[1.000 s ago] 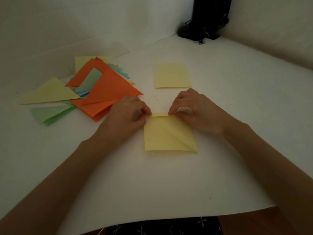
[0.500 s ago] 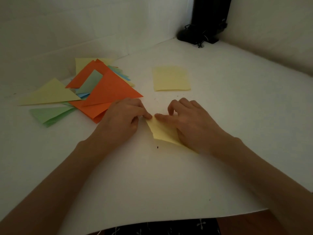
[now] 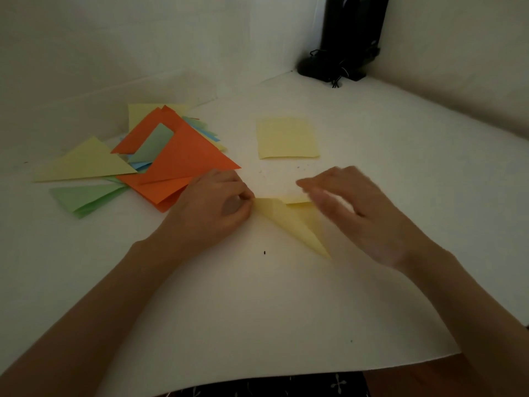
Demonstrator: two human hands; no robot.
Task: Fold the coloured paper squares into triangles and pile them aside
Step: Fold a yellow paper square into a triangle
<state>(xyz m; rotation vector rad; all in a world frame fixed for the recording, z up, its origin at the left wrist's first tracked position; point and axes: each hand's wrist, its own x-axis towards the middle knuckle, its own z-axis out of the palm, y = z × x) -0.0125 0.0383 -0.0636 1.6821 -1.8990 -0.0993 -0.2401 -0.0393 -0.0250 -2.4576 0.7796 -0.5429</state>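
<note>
White sheeting covers the table (image 3: 415, 202), and pale walls meet behind its far corner, where a black stand (image 3: 350, 38) sits with a tangle of cord at its foot. At the middle of the table lies the yellow sheet (image 3: 292, 222) we are working on, partly folded along its diagonal into a long pointed shape, its tip aimed at the near edge. Our left hand (image 3: 213, 207) has its fingers curled in tight, and thumb and fingertips (image 3: 246, 196) pinch the sheet's left corner against the table. Our right hand (image 3: 352, 213) is blurred; its fingers (image 3: 315, 186) are stretched out nearly straight and a little apart over the sheet's upper edge, gripping nothing, and we cannot tell whether they touch the paper. Just beyond our hands, toward the far edge, a flat yellow square (image 3: 287, 138) lies unfolded. Toward the left edge sits the loose pile of folded triangles (image 3: 177, 164), orange on top, with yellow, green and blue ones fanned out beneath and beside it.
</note>
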